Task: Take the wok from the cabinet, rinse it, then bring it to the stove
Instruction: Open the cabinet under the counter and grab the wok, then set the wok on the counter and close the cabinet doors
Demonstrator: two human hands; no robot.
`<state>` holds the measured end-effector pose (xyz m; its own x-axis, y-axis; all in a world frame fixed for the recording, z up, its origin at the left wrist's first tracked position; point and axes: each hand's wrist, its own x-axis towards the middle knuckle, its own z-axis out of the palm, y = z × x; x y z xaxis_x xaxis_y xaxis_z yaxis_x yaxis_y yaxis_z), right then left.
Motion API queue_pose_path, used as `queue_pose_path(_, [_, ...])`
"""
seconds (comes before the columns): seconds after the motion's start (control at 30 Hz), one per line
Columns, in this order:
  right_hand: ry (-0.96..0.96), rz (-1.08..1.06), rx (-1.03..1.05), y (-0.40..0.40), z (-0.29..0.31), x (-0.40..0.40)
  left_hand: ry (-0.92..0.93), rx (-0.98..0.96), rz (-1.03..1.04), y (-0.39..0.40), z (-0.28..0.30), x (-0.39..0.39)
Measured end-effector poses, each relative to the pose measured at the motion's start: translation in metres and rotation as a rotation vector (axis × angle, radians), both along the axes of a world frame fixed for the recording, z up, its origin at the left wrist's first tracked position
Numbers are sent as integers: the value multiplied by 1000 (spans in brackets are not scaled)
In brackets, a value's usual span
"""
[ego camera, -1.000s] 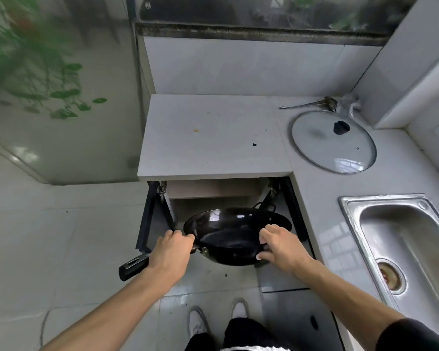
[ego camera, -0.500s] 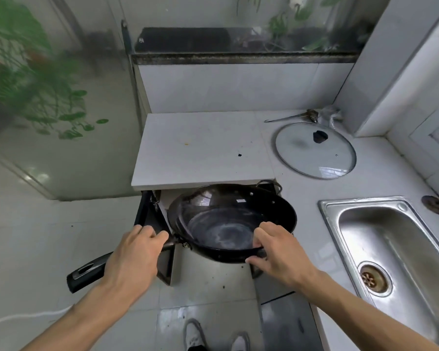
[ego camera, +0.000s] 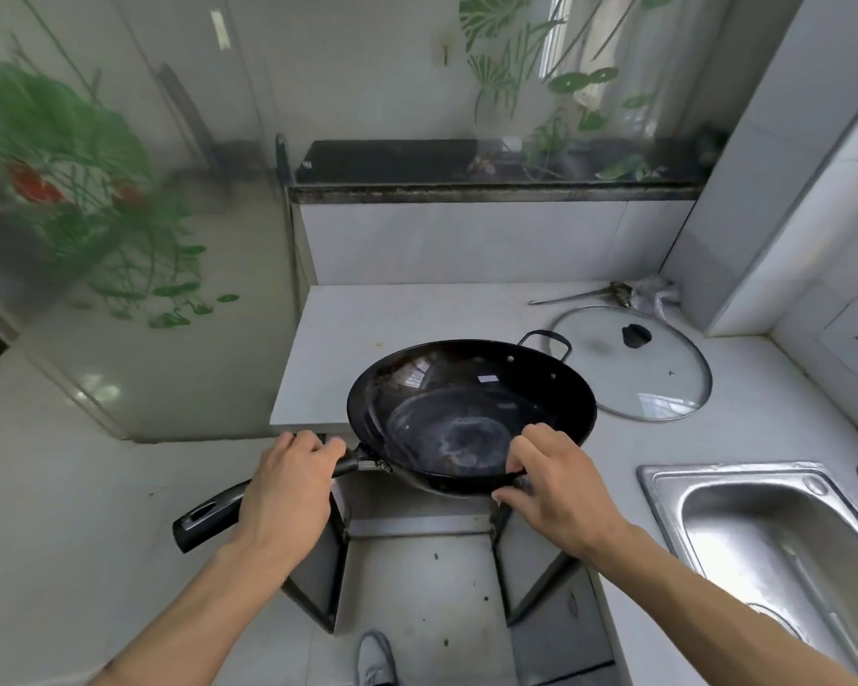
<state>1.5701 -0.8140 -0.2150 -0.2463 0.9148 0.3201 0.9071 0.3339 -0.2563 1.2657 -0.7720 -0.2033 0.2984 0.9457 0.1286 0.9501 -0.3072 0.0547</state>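
Here the left hand wraps palm-down around the long handle of the black wok; the right hand pinches its near rim, thumb inside; the wok hangs level above the counter edge, over the open cabinet.

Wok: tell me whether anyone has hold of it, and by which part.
Both hands hold the wok: the left hand grips its long handle, and the right hand pinches the near rim.
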Motion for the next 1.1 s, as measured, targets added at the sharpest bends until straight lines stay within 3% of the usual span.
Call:
queue_pose_path(0.47, [-33,-194,-41,150,-19,-35,-54,-15,-70,186,-32,-18])
queue_pose_path(1.1, [-25,-220,-116,280,-42,-24,86,-66,-48,313,-51,-4])
